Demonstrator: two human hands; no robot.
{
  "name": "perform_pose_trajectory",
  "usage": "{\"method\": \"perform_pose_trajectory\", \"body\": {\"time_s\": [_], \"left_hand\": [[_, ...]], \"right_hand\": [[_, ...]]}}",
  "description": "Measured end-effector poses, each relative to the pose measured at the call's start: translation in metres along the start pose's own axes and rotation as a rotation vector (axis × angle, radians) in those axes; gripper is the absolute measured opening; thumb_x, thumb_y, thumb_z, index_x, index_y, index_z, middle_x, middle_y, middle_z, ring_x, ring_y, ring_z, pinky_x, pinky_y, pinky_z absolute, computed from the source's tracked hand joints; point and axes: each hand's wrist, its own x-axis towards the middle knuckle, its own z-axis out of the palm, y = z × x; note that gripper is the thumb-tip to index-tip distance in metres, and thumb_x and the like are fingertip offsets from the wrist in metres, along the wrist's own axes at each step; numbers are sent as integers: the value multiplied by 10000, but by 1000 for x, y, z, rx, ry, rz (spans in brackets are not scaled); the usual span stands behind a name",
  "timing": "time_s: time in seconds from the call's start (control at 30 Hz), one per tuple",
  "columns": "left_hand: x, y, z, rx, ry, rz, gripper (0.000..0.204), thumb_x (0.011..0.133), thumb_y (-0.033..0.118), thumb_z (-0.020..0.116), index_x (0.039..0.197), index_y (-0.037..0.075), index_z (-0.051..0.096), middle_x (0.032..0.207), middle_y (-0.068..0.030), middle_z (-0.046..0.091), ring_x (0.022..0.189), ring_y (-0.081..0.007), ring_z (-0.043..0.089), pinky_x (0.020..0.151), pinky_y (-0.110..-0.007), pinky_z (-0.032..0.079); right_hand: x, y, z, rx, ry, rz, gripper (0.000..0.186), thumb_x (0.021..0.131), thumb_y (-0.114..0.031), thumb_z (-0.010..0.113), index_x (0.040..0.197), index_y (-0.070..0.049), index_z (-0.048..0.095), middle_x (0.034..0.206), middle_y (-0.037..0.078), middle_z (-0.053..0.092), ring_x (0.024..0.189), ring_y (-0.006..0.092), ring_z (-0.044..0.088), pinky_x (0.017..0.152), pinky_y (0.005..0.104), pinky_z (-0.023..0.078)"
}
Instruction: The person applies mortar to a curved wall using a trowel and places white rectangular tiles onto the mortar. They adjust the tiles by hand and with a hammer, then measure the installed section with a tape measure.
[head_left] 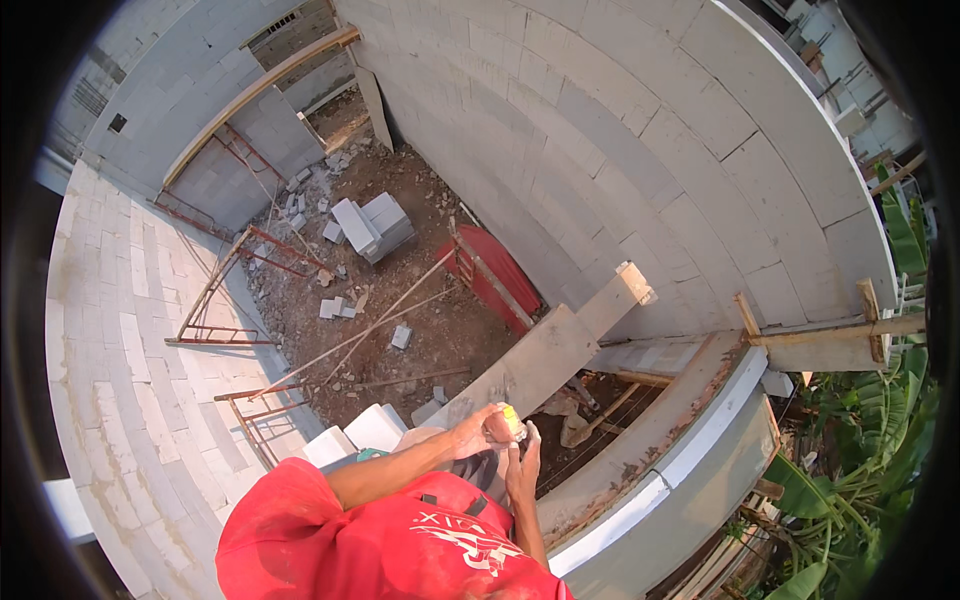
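My two hands meet in front of my red shirt, just above the near end of a grey plank. My left hand (478, 432) is curled round a small yellow and white thing (514, 421); its kind is too small to tell. From the right, the fingers of my right hand (523, 466) close on the thing's lower side, thumb and fingertips close together. Under the hands runs the broad grey plank (535, 362), reaching toward the pale block wall on the right. White blocks (374, 428) stand just left of my left forearm.
Far below lies a dirt floor (440, 350) with rubble and a stack of pale blocks (372, 226). Rusty scaffold frames (215, 338) lean along the left wall (130, 330). A red sheet (492, 270) rests by the right wall (640, 150). Banana plants (850, 450) grow outside, beyond a concrete ledge (640, 440).
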Motion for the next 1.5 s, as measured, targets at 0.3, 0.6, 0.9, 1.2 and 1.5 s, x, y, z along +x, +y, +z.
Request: {"method": "perform_pose_trajectory", "body": {"time_s": [0.3,0.6,0.9,1.2,1.5], "left_hand": [[-25,25,72,504,294,882,491,979,377,630,1304,62,440,1306,-180,575,1263,-283,544,1077,-401,402],[-118,14,37,676,770,922,441,960,400,619,1195,30,667,1158,-187,700,1056,-351,681,903,-436,517],[-142,-90,-23,66,964,966,416,917,332,739,1177,14,675,1054,-94,722,887,-151,686,775,-319,537],[-261,-208,-36,-820,901,1447,335,864,24,744,1160,63,590,882,12,616,789,-97,587,706,-244,489],[-539,-496,-14,-1188,1872,2141,638,944,51,637,1513,11,351,989,-59,606,924,-165,598,836,-308,519]], "right_hand": [[101,-55,20,567,-318,210,426,1000,-334,616,1315,-110,437,1285,88,509,1200,222,534,971,464,494],[158,-90,39,32,-1050,191,402,896,-270,630,1223,-66,515,1058,64,563,981,176,582,853,337,500],[69,-115,127,-657,-1777,16,509,856,-363,669,1200,-36,487,1128,141,576,1016,238,575,876,368,465],[-12,-86,185,-962,-2232,-491,834,870,-443,671,1519,-26,356,1338,315,566,1273,431,547,1060,457,421],[133,-113,208,-1079,-2454,-183,595,840,-198,722,1391,-41,564,1197,80,671,1096,195,626,953,357,493]]}}
